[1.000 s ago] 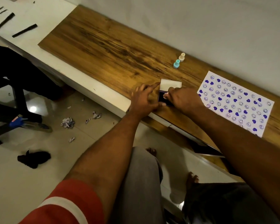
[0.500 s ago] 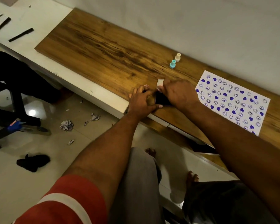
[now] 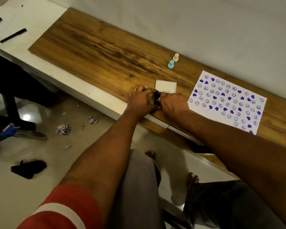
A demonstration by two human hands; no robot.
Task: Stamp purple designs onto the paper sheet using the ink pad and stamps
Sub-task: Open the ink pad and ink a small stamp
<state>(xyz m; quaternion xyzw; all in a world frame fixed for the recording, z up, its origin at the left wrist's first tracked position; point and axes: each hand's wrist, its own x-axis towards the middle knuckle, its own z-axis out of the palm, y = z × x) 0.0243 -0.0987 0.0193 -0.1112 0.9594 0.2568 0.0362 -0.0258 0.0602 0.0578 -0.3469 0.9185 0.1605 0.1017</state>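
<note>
Wood-grain board under both hands, near its front edge. Left hand: palm down, knuckles up, fingers reaching right and curled onto the left side of the dark ink pad, thumb at its near edge. Right hand: palm down, fingers curled in, tips pinching the pad's right side. Both gripping the same pad, hands nearly touching, only a sliver of pad visible between them. Forearms straight out from the body, converging at the pad; red-and-white sleeve on the left upper arm. White lid flat, just beyond the right fingertips, touching or just short of the pad, can't tell which. Paper sheet right of the right hand, near but apart, covered in purple hearts and smileys. Teal stamp and cream stamp upright, side by side, well beyond both hands toward the wall.
</note>
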